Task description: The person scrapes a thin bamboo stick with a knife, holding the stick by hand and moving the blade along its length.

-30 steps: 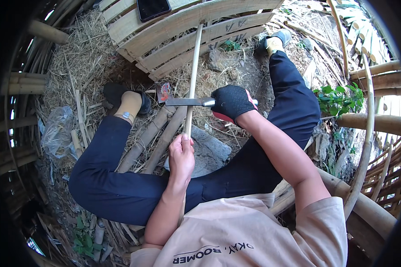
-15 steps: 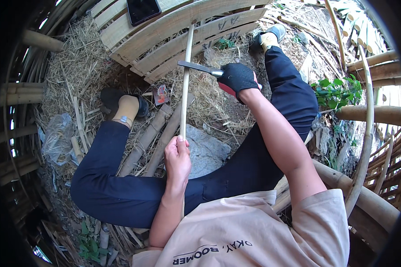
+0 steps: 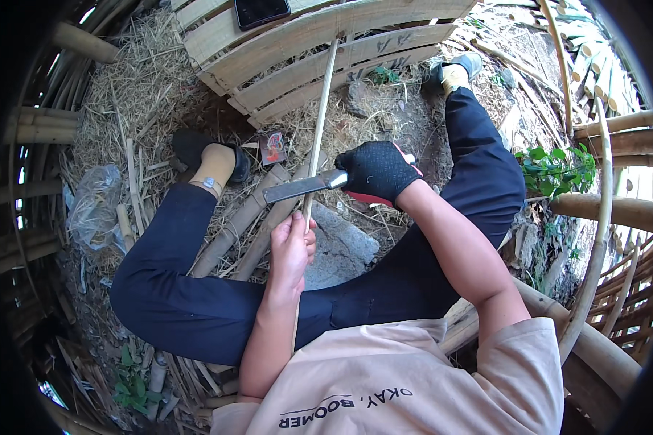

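My bare left hand is closed around a thin pale strip of bamboo, which runs away from me up to the wooden crate and back along my forearm. In a black and red glove, my right hand grips a knife by its handle. The flat blade of the knife lies across the strip just beyond my left fingers. Most of the handle is hidden inside the glove.
A slatted wooden crate stands ahead, with a black phone on top. Below my hands are a grey stone and bamboo poles. A clear plastic bag lies at left; a leafy plant grows at right.
The knife has slid along the bamboo strip toward me, from near the crate to just beyond my left hand. My left hand keeps its hold. The view has shifted slightly.
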Demonstrator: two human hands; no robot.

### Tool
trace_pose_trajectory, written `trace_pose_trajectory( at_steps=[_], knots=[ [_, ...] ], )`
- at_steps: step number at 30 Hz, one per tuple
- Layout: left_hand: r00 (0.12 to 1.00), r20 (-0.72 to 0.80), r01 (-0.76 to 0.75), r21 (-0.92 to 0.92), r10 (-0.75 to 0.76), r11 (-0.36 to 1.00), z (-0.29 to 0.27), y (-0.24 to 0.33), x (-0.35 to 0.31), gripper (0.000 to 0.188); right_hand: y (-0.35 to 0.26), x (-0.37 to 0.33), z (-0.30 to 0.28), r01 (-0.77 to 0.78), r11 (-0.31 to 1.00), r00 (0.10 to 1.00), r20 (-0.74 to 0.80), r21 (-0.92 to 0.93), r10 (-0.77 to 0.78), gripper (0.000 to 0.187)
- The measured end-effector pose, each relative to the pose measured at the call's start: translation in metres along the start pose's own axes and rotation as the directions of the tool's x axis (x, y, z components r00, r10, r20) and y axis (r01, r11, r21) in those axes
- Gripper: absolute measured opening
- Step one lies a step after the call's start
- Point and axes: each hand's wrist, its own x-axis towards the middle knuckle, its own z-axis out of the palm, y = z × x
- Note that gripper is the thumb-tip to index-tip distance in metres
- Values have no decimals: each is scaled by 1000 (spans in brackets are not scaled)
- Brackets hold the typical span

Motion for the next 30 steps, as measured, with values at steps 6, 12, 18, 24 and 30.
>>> trace_pose_trajectory(
  at_steps=[6, 12, 18, 24, 30],
  knots=[
    [1000, 1, -14, -11, 14, 1000, -1, -3, 2, 35, -10, -5, -7, 26, 999, 997, 73, -38, -23, 20],
    [999, -16, -52, 33, 52, 998, 2, -3, 1, 35, -13, -5, -2, -19, 998, 995, 96, -59, 25, 21],
    [995, -30, -93, 118, 97, 989, 0, -10, 6, 34, -14, 3, 2, -115, 992, 989, 91, -54, 120, 23],
    [994, -44, -95, 145, 103, 985, 6, -10, 3, 35, 14, 16, -8, -245, 966, 969, 5, -82, 246, 21],
    [994, -42, -90, 126, 96, 988, 4, -9, 0, 34, 29, 22, -8, -413, 910, 900, -133, 47, 415, 23]
  ],
)
